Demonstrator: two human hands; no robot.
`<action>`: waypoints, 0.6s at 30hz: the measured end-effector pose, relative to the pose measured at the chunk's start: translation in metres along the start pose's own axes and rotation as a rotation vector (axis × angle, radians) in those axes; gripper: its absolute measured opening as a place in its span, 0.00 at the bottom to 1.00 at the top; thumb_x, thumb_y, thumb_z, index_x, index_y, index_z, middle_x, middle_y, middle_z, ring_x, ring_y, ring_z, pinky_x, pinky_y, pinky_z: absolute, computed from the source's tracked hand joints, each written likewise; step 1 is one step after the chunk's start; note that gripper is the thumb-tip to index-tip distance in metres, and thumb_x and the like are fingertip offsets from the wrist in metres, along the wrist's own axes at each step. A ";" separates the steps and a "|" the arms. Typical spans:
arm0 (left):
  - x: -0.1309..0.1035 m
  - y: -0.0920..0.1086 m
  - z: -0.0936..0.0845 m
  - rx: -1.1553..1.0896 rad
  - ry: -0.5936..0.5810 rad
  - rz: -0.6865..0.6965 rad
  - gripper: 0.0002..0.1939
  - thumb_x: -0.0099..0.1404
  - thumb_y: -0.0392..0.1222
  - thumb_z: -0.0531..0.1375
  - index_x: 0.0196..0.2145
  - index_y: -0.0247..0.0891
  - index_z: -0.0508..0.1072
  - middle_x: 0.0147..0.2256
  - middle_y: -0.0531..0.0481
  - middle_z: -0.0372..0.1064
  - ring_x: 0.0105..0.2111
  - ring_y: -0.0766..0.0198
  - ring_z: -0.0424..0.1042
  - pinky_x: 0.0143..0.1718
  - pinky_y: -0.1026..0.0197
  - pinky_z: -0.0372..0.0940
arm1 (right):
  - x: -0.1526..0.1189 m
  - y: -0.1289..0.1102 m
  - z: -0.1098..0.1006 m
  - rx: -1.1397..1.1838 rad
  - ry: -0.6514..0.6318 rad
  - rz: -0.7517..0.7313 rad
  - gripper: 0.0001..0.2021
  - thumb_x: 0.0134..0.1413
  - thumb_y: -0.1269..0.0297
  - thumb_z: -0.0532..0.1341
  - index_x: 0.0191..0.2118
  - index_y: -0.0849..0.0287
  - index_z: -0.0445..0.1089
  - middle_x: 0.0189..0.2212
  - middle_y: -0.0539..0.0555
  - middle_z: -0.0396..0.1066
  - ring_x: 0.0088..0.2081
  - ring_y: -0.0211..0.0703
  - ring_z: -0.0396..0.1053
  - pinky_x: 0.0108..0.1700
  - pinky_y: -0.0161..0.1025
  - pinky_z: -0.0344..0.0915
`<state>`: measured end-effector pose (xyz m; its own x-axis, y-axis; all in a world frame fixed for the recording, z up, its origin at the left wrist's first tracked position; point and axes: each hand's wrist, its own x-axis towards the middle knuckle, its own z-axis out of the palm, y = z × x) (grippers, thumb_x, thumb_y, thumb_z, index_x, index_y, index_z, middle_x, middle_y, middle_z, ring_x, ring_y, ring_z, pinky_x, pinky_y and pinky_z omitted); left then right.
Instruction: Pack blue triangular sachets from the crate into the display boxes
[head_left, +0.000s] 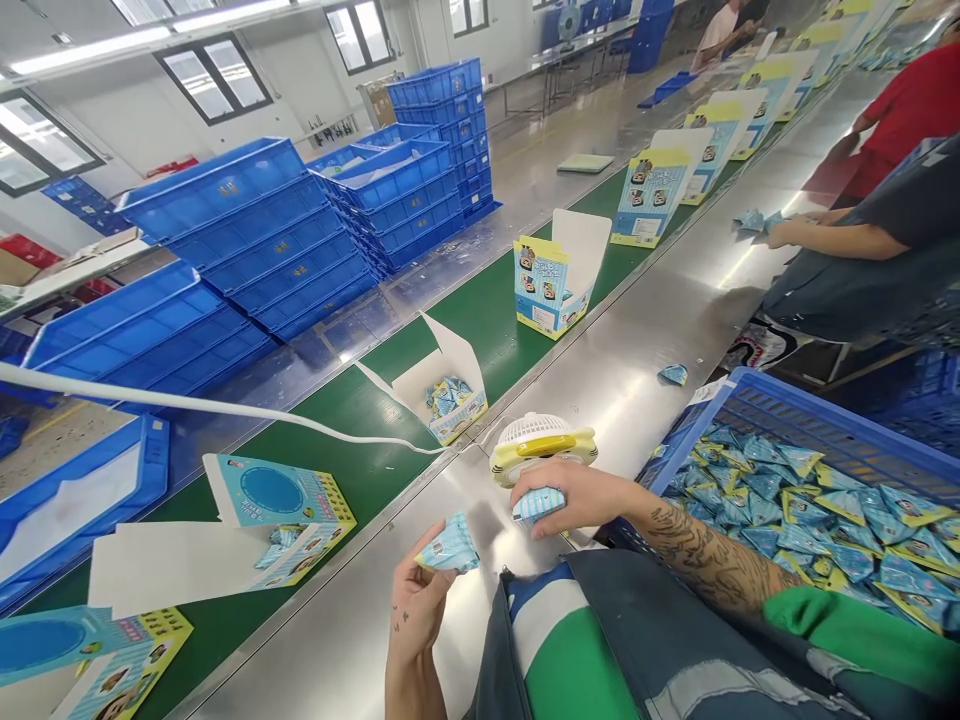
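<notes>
My left hand is closed on a light blue striped triangular packet, held above the metal ledge. In my right hand is a similar blue striped packet, gripped by the fingers. Just beyond the right hand stands a small yellow and white fan. Ahead of my hands, an open display box on the green belt has several packets inside. At my right, a blue crate is heaped with similar packets.
More open boxes stand along the green belt. A loose packet lies on the metal ledge. A white cable crosses over the belt. Stacked blue crates stand beyond it. Co-workers are at the right, one holding packets.
</notes>
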<state>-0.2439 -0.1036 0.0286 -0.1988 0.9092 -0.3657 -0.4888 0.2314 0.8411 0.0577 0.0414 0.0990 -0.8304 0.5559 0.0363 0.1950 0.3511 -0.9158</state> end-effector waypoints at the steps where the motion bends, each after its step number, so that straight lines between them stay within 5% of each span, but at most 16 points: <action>1: 0.001 0.001 -0.001 0.028 -0.019 0.004 0.23 0.44 0.43 0.83 0.40 0.43 0.88 0.37 0.42 0.86 0.34 0.60 0.82 0.40 0.61 0.79 | 0.000 0.000 0.000 -0.004 0.000 0.000 0.23 0.55 0.50 0.74 0.53 0.55 0.79 0.46 0.53 0.81 0.45 0.46 0.76 0.50 0.40 0.67; 13: 0.014 -0.009 -0.007 0.041 0.016 -0.011 0.37 0.52 0.42 0.81 0.59 0.47 0.79 0.41 0.47 0.84 0.36 0.61 0.81 0.37 0.63 0.77 | 0.003 0.004 -0.006 0.036 0.107 0.076 0.25 0.50 0.46 0.77 0.50 0.54 0.81 0.48 0.54 0.82 0.49 0.50 0.76 0.53 0.43 0.68; 18: 0.069 0.040 0.011 0.220 0.054 0.159 0.35 0.54 0.48 0.79 0.56 0.35 0.74 0.34 0.52 0.77 0.27 0.67 0.73 0.29 0.64 0.68 | 0.065 -0.012 -0.031 0.099 0.444 0.010 0.27 0.50 0.45 0.76 0.50 0.57 0.78 0.47 0.54 0.79 0.46 0.47 0.75 0.49 0.42 0.70</action>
<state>-0.2673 -0.0278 0.0415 -0.3066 0.9216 -0.2381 -0.2528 0.1623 0.9538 0.0176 0.0970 0.1244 -0.5202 0.8359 0.1751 0.1336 0.2822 -0.9500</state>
